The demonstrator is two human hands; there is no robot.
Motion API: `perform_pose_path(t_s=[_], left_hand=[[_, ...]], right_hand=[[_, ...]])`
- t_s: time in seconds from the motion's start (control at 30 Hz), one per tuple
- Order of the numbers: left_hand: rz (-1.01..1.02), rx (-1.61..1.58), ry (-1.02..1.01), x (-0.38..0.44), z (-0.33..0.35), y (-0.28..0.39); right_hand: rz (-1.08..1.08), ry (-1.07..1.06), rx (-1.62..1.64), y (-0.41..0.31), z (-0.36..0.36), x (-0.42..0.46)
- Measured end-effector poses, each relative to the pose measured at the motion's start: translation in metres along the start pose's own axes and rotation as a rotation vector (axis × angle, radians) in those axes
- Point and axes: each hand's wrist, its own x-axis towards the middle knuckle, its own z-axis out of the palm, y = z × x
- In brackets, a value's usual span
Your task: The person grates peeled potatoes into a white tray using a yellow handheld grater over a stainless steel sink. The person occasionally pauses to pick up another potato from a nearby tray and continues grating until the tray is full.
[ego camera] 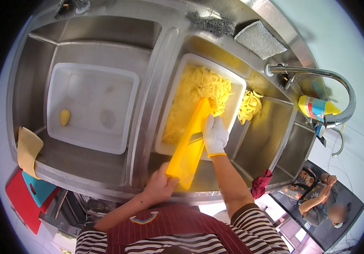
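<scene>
A yellow mandoline slicer (186, 158) slants across a white plastic tub (239, 81) in the middle sink basin. My bare left hand (161, 184) grips its near end. My right hand (216, 135), in a white knit glove with a yellow cuff, is curled against the slicer's right side close to the blade; whatever lies under its fingers is hidden. Thin yellow strips, apparently potato (215, 87), are heaped at the tub's far side, and cloudy yellowish liquid surrounds them. Outside the tub, to its right, sits a pile of yellow slices (250, 106).
One peeled potato (64, 117) lies in a second white tub (93, 65) in the left basin. A chrome faucet (324, 73) arches at right near a yellow bottle (317, 108). A maroon cloth (262, 184) hangs on the sink's front edge. Another person (320, 200) is at lower right.
</scene>
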Motion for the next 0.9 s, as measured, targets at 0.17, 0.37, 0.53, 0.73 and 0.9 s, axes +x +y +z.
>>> perform_pose_path(t_s=[0.17, 0.37, 0.53, 0.73, 0.9], left_hand=[[-0.003, -0.006, 0.053, -0.005, -0.005, 0.003], [0.035, -0.004, 0.018, 0.000, 0.001, 0.007], [-0.003, 0.006, 0.068, -0.005, -0.004, 0.000], [-0.003, -0.031, 0.050, -0.002, 0.001, 0.001], [-0.030, 0.060, 0.013, -0.004, -0.007, 0.009]], right_hand=[[-0.261, -0.023, 0.157, -0.018, -0.022, -0.078], [-0.035, 0.041, -0.047, 0.002, 0.005, 0.008], [-0.312, -0.012, 0.120, -0.021, -0.022, -0.069], [-0.065, 0.028, -0.034, -0.010, 0.001, 0.009], [-0.241, -0.046, 0.164, -0.024, -0.020, -0.060]])
